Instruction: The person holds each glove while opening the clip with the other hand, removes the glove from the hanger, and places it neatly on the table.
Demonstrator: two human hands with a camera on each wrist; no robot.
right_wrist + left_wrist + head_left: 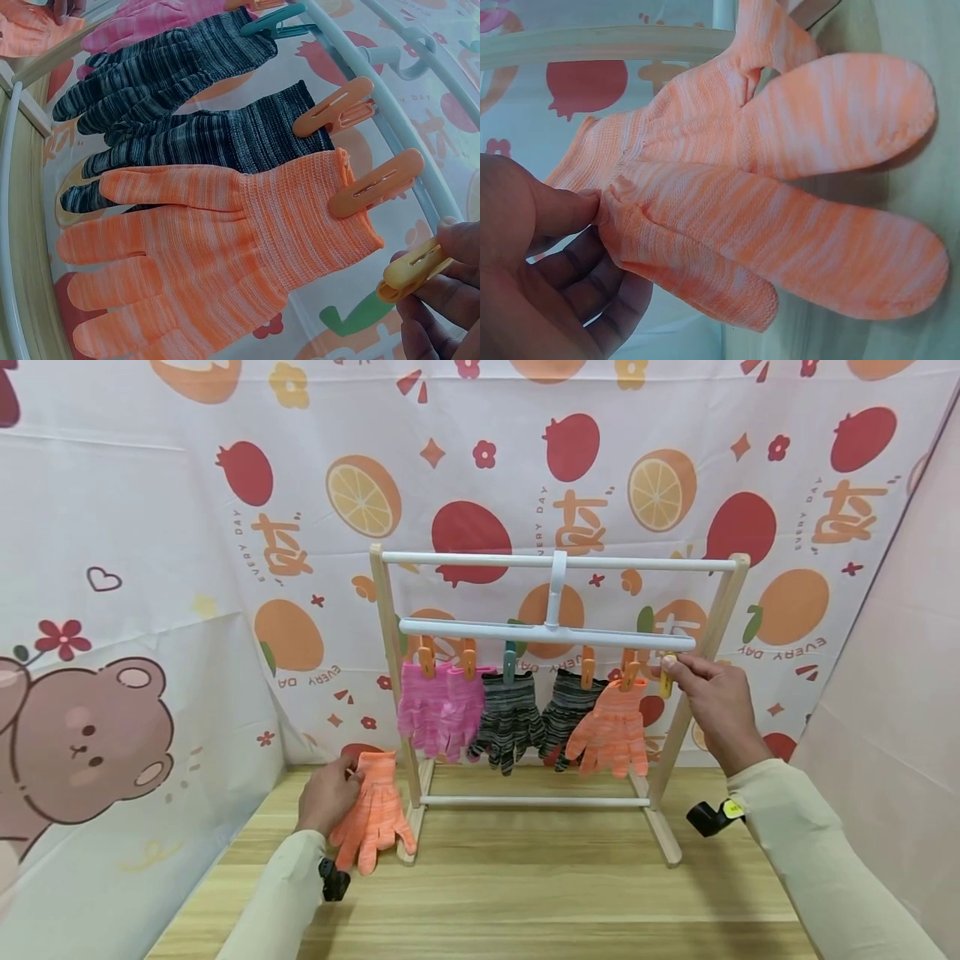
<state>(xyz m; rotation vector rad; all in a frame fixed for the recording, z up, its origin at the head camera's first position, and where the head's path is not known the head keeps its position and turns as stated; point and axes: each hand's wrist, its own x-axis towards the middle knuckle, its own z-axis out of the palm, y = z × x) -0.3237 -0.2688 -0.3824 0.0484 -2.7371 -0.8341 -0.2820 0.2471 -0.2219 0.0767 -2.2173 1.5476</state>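
My left hand (330, 795) pinches an orange knit glove (377, 810) near its cuff, beside the rack's left foot; its fingers dangle close over the table. In the left wrist view the thumb presses the glove (780, 232) against the fingers. My right hand (716, 706) pinches a yellow clothespin (411, 268) at the right end of the white hanger bar (480, 629). Nothing is in that clothespin's jaws. Left of it, an orange glove (195, 247) hangs from an orange clothespin (377, 184). Further along hang two dark striped gloves (510, 714) and pink gloves (441, 710).
The hanger hooks over the top rail of a wooden rack (382, 610) with a white lower rail (532, 801). It stands on a wood-grain table (525, 893). A fruit-print cloth (300, 468) hangs close behind, and a bear-print sheet (150, 593) at the left.
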